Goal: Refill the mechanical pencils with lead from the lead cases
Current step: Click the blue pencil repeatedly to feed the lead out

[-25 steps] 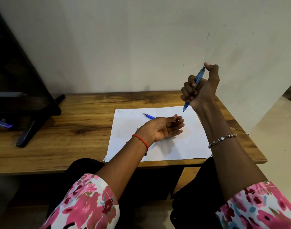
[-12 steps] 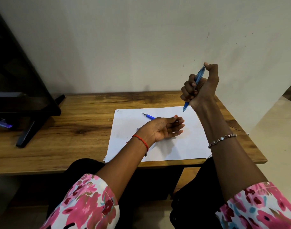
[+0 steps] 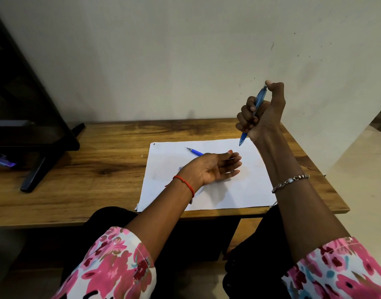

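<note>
Right hand [image 3: 263, 114] raised above the table [image 3: 77, 180], fingers wrapped around a blue pencil [image 3: 258, 102], tip down, thumb pressed on its top end. Left hand [image 3: 211, 169] rests palm-up on the paper [image 3: 250, 186], fingers relaxed, holding nothing. Second pencil [image 3: 195, 152] lies on the paper just behind the left hand.

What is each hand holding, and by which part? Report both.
The right hand grips a blue mechanical pencil around its barrel, thumb on the top end, tip pointing down. The left hand holds nothing; it lies palm up over the paper.
</note>
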`<state>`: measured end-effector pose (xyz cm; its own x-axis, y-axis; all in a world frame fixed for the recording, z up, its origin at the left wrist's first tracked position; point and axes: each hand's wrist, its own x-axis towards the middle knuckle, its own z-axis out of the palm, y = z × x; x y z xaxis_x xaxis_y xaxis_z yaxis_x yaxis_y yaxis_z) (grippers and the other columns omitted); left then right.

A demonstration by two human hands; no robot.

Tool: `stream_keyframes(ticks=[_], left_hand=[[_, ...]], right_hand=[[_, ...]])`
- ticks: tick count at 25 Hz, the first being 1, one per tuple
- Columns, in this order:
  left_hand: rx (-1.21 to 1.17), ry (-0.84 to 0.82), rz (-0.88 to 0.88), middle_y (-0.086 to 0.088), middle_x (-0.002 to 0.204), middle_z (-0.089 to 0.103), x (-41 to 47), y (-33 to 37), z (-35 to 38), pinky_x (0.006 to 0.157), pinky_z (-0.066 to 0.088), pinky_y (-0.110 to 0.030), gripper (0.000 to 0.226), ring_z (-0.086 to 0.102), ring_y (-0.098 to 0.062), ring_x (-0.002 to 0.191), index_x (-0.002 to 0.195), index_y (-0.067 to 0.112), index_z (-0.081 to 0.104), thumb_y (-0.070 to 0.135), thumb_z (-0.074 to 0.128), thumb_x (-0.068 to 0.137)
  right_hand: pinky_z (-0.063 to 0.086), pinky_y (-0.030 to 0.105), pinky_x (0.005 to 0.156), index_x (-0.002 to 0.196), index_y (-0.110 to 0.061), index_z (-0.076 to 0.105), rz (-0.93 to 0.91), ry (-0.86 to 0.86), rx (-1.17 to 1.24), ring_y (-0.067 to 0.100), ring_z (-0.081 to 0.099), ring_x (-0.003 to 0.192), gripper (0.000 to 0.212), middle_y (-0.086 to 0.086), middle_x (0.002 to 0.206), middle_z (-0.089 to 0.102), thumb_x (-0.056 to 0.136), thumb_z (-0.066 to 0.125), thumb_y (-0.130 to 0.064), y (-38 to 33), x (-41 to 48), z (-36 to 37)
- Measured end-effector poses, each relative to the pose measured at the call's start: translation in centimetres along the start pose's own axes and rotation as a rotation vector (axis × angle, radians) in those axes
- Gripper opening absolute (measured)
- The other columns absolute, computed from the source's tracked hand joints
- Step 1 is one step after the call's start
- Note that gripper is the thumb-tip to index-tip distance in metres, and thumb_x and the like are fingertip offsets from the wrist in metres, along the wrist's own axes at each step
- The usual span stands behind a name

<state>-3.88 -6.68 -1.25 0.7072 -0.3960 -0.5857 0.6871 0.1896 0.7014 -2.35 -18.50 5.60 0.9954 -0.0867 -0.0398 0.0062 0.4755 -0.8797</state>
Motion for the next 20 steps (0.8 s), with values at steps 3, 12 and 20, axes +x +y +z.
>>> stream_keyframes(ticks=[3,12,20], left_hand=[[0.011,0.008,0.002,-0.007,0.071,0.070,0.01,0.02,0.04,0.073,0.054,-0.033,0.018,0.066,-0.016,0.066,0.086,0.004,0.063,0.017,0.052,0.092],[-0.006,-0.001,0.002,-0.008,0.073,0.070,0.07,0.10,0.00,0.076,0.053,-0.034,0.018,0.064,-0.018,0.076,0.087,0.003,0.064,0.014,0.051,0.093],[-0.032,-0.011,0.007,-0.009,0.066,0.070,-0.03,0.11,0.00,0.083,0.051,-0.037,0.019,0.064,-0.019,0.077,0.086,0.001,0.063,0.008,0.047,0.094]], right_hand=[[0.018,0.016,0.041,0.042,-0.015,0.032,0.001,0.000,0.007,0.010,0.018,0.033,0.062,-0.004,0.033,0.022,0.087,0.028,-0.056,0.03,-0.05,-0.10],[0.017,0.016,0.041,0.043,-0.015,0.031,-0.017,0.013,0.014,0.010,0.017,0.033,0.060,-0.004,0.034,0.021,0.088,0.027,-0.055,-0.10,0.02,-0.12],[0.018,0.015,0.041,0.045,-0.014,0.030,-0.023,0.025,0.033,0.010,0.018,0.034,0.061,-0.004,0.034,0.022,0.088,0.026,-0.057,-0.03,-0.06,-0.13]])
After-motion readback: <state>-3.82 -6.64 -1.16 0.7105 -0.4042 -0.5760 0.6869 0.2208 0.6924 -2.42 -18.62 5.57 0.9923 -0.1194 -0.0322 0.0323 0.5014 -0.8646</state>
